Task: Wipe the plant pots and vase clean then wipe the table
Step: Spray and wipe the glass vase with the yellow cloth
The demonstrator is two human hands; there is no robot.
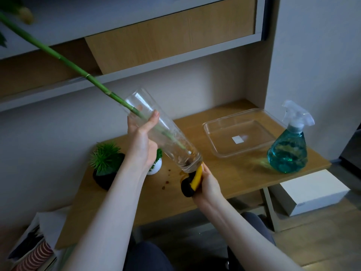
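left grip [141, 133]: fingers wrapped round tilted glass vase [166, 132]
right grip [208, 182]: clutches yellow cloth [195, 178] against vase base

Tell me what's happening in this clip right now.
A person is cleaning a clear glass vase held tilted above the wooden table. The left hand grips the vase near its mouth, a green bamboo stalk sticking out. The right hand presses a yellow-and-black cloth against the vase's base. Two small potted plants, a clear tray and a blue spray bottle sit on the table.
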